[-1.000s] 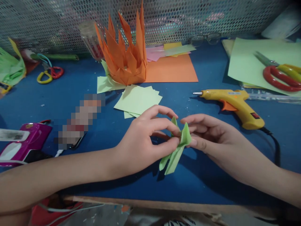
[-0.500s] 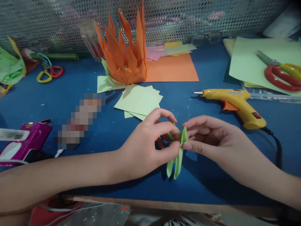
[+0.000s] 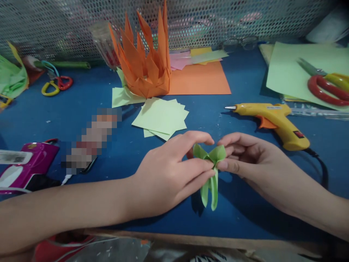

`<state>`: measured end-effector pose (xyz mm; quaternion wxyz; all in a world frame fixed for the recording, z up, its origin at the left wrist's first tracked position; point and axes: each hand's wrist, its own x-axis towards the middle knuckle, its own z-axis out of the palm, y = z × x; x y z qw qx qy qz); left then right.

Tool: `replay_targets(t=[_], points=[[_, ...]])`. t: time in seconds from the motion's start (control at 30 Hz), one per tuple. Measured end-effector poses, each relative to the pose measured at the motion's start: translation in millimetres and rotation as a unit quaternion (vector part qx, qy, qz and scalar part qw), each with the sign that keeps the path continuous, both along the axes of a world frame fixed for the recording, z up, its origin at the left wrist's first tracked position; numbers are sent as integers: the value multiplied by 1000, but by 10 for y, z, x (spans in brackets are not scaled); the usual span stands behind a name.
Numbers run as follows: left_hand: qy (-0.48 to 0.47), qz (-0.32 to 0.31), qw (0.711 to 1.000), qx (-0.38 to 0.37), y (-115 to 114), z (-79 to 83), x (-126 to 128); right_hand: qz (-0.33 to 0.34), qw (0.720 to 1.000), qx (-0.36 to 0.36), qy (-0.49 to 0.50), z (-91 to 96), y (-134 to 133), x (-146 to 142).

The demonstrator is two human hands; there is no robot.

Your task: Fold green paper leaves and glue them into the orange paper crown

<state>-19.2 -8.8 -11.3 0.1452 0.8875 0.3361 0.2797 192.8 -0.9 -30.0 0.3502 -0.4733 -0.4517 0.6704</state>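
Observation:
Between my two hands is a small folded piece of green paper [image 3: 217,154], with two pointed flaps spread at the top and two narrow legs hanging down. My left hand [image 3: 174,169] grips its middle from the left, the fingers lying across its front. On the right side, my right hand [image 3: 242,158] pinches the edge of the right flap between thumb and fingers. Part of the folded paper is hidden behind my left fingers. Beyond my hands lies a loose stack of light green paper squares [image 3: 160,116].
An orange folded-paper piece [image 3: 147,69] with tall points stands behind the squares, beside an orange sheet [image 3: 201,80]. A yellow glue gun [image 3: 272,112] lies at right, its cord trailing forward. Scissors [image 3: 327,82] rest on green paper [image 3: 289,69]; smaller scissors [image 3: 57,85] lie at left.
The folded green paper has turned so its two top flaps now face me, spread apart. My left fingers have shifted to lie flatter across its middle.

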Motion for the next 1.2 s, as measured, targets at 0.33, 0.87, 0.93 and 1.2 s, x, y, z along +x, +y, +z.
replay_targets(t=[0.33,0.87,0.93,1.2], points=[[-31,4,998,-54,3,7,17,-5,999,34,-13,4,-26,-5],[-227,101,924,-290,80,-68,86,2,1000,19,21,21,-33,-12],[-234,110,893,-369,80,-59,98,-2,1000,25,13,22,-34,-14],[-260,60,839,-475,55,24,125,10,998,49,-46,46,-25,-40]])
